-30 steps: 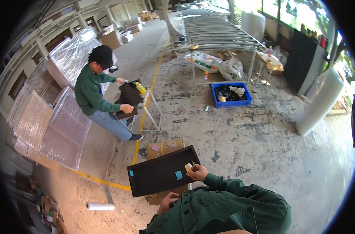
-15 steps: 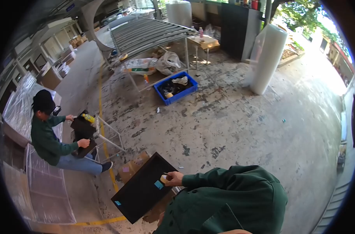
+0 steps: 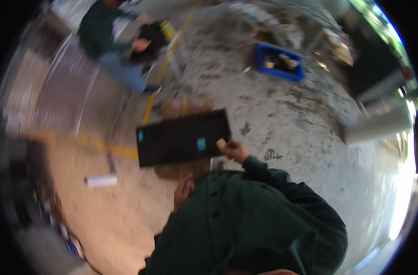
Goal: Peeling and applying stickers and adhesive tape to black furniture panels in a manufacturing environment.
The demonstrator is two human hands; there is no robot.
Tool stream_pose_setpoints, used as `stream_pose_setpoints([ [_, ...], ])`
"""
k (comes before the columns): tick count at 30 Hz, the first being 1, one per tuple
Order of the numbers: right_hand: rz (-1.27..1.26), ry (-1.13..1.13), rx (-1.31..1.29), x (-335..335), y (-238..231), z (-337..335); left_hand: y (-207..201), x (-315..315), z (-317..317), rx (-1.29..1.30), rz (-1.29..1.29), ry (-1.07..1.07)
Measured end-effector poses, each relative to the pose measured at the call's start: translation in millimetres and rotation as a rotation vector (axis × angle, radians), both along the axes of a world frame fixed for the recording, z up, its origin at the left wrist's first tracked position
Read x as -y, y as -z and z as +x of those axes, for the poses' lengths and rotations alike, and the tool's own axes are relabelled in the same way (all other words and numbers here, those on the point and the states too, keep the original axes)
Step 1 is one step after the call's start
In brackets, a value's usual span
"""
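My right hand (image 3: pixel 237 151) is closed on a small pale-yellow roll of tape (image 3: pixel 221 145) at the right end of a dark rectangular panel (image 3: pixel 172 144). Two teal patches lie on the panel: a larger patch (image 3: pixel 201 144) near the roll and a smaller patch (image 3: pixel 140 135) at the left end. Close to my body, below the panel, my left hand (image 3: pixel 183 189) has its fingers stretched out and holds nothing I can see. The picture is smeared by motion.
Cardboard (image 3: pixel 183 168) shows beneath the panel. At the upper left, a co-worker (image 3: pixel 103 39) in a green top handles a dark piece beside a metal stand. A blue crate (image 3: pixel 264 71) of dark items stands farther off. A white roll (image 3: pixel 101 180) lies to the left.
The view has swung left and down, so the panel looks turned and more floor shows at left. My left hand has come into fuller view. My right hand still holds the roll.
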State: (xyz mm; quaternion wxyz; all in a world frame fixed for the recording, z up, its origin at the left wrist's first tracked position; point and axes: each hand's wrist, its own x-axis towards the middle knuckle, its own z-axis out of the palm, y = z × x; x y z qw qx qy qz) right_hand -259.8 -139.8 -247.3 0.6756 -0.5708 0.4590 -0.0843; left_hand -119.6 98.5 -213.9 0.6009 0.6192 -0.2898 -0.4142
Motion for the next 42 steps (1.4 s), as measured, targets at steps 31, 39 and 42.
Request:
stream_pose_setpoints([
  [31, -0.569, -0.060, -0.219, 66, 150, 139, 197, 149, 197, 0.532, 1.054, -0.714],
  [39, -0.030, -0.140, -0.357, 118, 92, 49, 267, 167, 186, 1.057, 0.969, -0.643],
  [42, -0.252, -0.514, -0.631, 120, 88, 60, 276, 168, 191, 1.242, 0.947, -0.638],
])
